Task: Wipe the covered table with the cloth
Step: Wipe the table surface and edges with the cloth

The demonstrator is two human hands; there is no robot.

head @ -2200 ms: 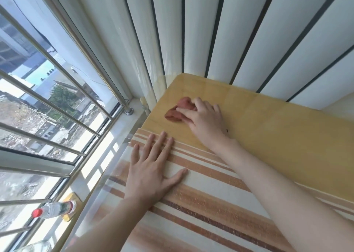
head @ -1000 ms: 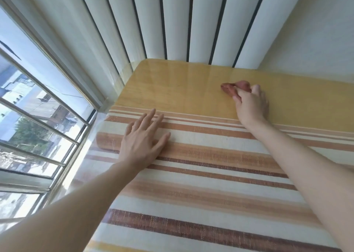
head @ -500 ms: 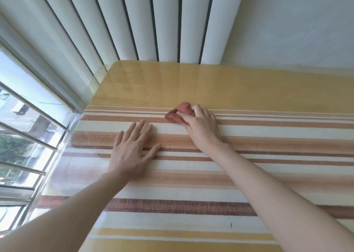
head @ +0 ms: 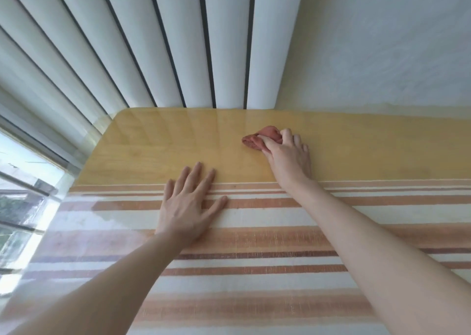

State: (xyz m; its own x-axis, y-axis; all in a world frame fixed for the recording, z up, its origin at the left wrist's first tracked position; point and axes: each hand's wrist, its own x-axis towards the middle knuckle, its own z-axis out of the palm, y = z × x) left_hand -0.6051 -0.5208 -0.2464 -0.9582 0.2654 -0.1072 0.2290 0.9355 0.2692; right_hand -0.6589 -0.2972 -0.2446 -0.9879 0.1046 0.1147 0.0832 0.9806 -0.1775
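Observation:
The table has a glossy yellow wood-look far part and a striped cover under clear plastic nearer me. A small crumpled red-brown cloth lies on the yellow part, right of centre. My right hand presses down on it, fingers curled over its right side. My left hand lies flat with fingers spread on the striped cover, fingertips reaching onto the yellow part, to the left of and nearer than the cloth.
White vertical blinds hang behind the table's far edge. A plain pale wall is at the back right. A barred window runs along the table's left side.
My right hand has pushed the cloth away from me and to the right, from the striped cover's edge onto the yellow part. My left hand stays flat, now slightly farther forward.

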